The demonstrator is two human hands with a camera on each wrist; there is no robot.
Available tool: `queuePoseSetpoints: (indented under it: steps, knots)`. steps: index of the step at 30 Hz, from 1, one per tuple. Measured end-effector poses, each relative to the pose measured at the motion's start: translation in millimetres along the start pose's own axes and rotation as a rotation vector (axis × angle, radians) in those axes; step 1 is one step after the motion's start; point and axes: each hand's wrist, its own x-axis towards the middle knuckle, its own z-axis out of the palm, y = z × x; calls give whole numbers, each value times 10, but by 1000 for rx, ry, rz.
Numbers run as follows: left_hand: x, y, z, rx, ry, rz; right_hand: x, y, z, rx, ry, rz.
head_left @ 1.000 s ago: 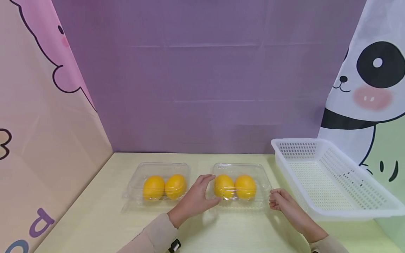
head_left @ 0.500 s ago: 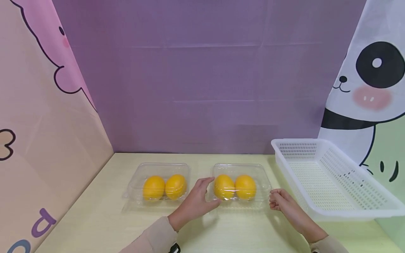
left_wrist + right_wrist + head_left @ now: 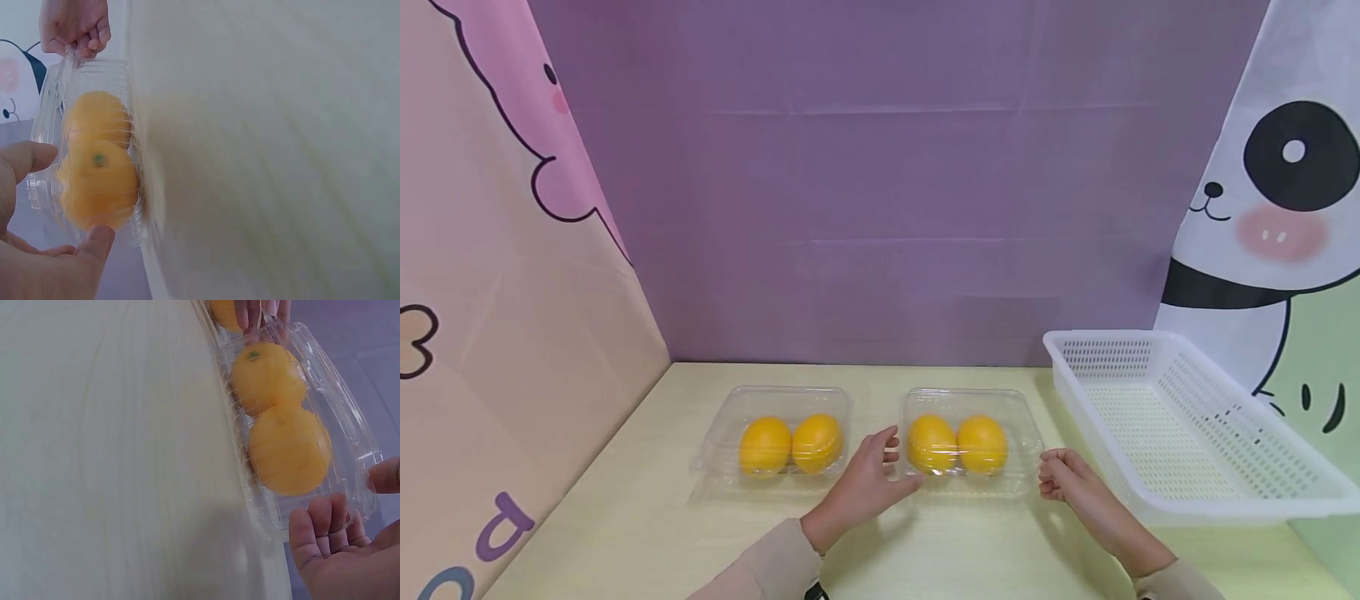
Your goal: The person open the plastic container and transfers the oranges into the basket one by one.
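Two yellow-orange fruits (image 3: 932,444) lie side by side in a closed clear plastic box (image 3: 962,402) on the table. At the box's left end is my left hand (image 3: 859,490), thumb and fingers spread apart around that end; the left wrist view shows this hand (image 3: 47,269) close to the plastic, contact unclear. My right hand (image 3: 1075,487) pinches the box's right edge with curled fingers; in the right wrist view the thumb of this hand (image 3: 350,562) lies at the rim. A second clear box (image 3: 786,400) with two similar fruits (image 3: 764,446) stands farther left.
A white perforated basket (image 3: 1157,442) stands on the right of the pale table (image 3: 647,500), its near-left wall close to my right hand. A purple cloth (image 3: 880,183) rises behind the table, with printed panels at both sides.
My left hand's upper fingers have drawn slightly down and left from the right box's left end. The right hand and both boxes look unmoved.
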Motion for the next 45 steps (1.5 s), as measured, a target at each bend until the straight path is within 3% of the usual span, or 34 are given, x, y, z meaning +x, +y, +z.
queuePoseSetpoints:
  steps: [5,10,25,45]
  knots:
    - [10,-5,22,-59,7,-81,-3,9,6,2,10,0]
    - [12,8,38,-103,14,-119,3,11,7,7,4,1]
    - [15,-5,117,-202,82,-154,-1,1,11,19,-15,3]
    - [-9,-43,85,-262,26,-154,-13,0,10,17,-14,-9]
